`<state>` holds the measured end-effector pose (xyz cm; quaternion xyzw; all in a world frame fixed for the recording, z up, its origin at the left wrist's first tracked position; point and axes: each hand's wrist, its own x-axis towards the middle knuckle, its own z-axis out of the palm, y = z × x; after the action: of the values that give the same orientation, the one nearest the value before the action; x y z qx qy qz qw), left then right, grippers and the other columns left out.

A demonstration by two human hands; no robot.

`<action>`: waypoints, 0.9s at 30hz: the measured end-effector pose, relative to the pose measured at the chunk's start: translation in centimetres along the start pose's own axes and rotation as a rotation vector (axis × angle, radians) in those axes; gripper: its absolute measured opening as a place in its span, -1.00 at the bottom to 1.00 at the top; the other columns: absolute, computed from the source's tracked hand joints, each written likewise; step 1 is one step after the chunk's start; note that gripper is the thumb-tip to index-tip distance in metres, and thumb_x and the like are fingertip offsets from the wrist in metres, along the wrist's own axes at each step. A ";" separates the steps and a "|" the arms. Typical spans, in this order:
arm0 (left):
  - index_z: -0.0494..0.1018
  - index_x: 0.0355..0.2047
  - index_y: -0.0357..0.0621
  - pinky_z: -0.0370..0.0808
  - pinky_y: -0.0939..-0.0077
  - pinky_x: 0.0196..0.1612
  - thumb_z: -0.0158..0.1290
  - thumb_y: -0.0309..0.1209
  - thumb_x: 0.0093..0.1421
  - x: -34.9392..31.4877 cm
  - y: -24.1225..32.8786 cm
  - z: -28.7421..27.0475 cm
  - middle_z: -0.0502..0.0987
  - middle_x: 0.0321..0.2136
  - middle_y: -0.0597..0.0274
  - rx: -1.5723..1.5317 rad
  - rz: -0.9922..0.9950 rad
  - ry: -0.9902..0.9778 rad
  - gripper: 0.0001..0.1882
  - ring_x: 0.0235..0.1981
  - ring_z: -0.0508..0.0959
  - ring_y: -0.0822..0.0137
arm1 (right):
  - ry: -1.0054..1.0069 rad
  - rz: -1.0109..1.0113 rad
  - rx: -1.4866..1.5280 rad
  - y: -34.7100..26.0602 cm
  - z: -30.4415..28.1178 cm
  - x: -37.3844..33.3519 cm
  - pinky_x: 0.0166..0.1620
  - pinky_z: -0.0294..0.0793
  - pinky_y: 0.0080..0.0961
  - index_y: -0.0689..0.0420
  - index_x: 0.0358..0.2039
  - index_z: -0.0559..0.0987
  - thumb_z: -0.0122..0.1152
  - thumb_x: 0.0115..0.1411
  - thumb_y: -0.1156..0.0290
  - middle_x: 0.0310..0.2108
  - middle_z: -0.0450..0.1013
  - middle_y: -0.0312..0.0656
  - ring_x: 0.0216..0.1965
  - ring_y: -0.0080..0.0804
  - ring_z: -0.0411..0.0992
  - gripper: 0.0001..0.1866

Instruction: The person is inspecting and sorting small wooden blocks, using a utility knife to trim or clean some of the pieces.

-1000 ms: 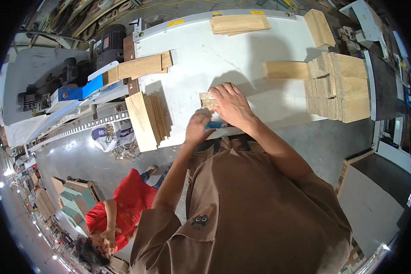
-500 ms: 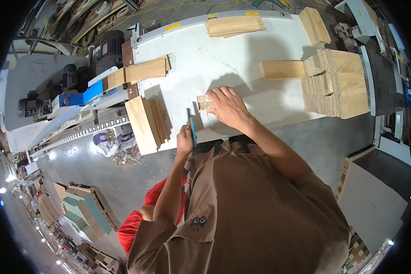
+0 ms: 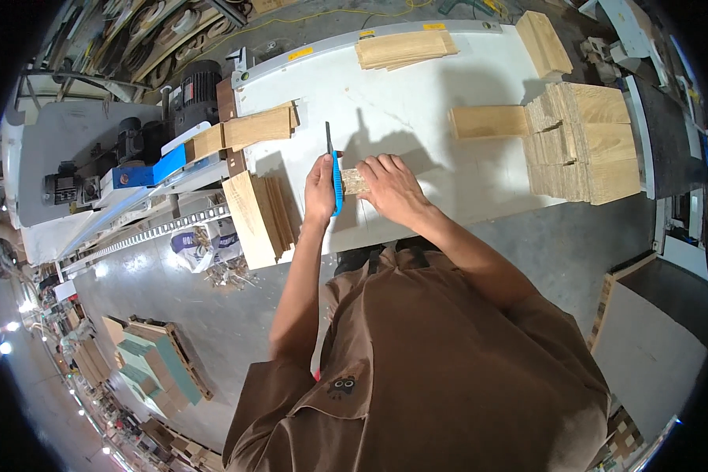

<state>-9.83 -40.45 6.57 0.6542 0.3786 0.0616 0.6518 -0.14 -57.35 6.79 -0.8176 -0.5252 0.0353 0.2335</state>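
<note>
My left hand [image 3: 319,190] is closed around a file [image 3: 337,186] with a blue handle and a narrow dark blade that points away from me. The file stands at the left end of a small wooden piece [image 3: 354,182] with a rough, layered-looking face. From the other side, my right hand [image 3: 396,189] grips that piece on the white tabletop, covering most of it. Whether the file touches the wood, I cannot tell.
Thin boards stand in a row [image 3: 252,220] at the table's left. More boards [image 3: 259,126] lie near a machine with motors [image 3: 197,94]. A large stack of wood pieces [image 3: 582,145] is at the right. Another small pile [image 3: 405,49] lies by the far metal rail [image 3: 299,64].
My left hand has moved up and away from me with the file, coming beside the wooden piece. My right hand has stayed almost in place on the piece.
</note>
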 end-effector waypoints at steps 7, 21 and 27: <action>0.52 -0.09 -0.12 0.52 -0.01 -0.37 -0.10 0.04 0.59 0.0 1.0 0.3 0.61 -0.57 -0.03 0.584 0.197 0.139 -0.53 -0.48 0.65 -0.16 | -0.011 -0.008 0.021 0.2 0.1 0.1 0.25 0.36 -0.21 0.22 0.14 0.56 0.47 0.21 0.12 0.02 0.51 -0.16 0.11 -0.18 0.42 -0.41; 0.44 0.17 -0.14 0.66 -0.04 -0.23 -0.08 -0.05 0.59 -0.6 -0.6 -1.2 0.69 -0.34 -0.13 0.766 0.231 0.115 -0.57 -0.29 0.72 -0.05 | -0.045 -0.057 0.014 0.0 -0.1 0.1 0.22 0.37 -0.21 0.24 0.14 0.56 0.44 0.26 0.16 0.04 0.51 -0.11 0.13 -0.16 0.43 -0.44; 0.32 0.47 -0.12 0.57 0.24 -0.23 -0.10 -0.22 0.62 -7.6 -2.0 -3.3 0.56 -0.28 0.11 0.531 0.330 0.222 -0.49 -0.34 0.58 0.20 | -0.075 -0.009 0.020 0.1 0.2 0.2 0.30 0.33 -0.20 0.27 0.23 0.50 0.39 0.32 0.11 0.11 0.50 -0.09 0.20 -0.17 0.41 -0.38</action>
<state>-17.98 -42.43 8.36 0.8429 0.3392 0.1363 0.3948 -0.05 -57.13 6.57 -0.8110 -0.5368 0.0704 0.2219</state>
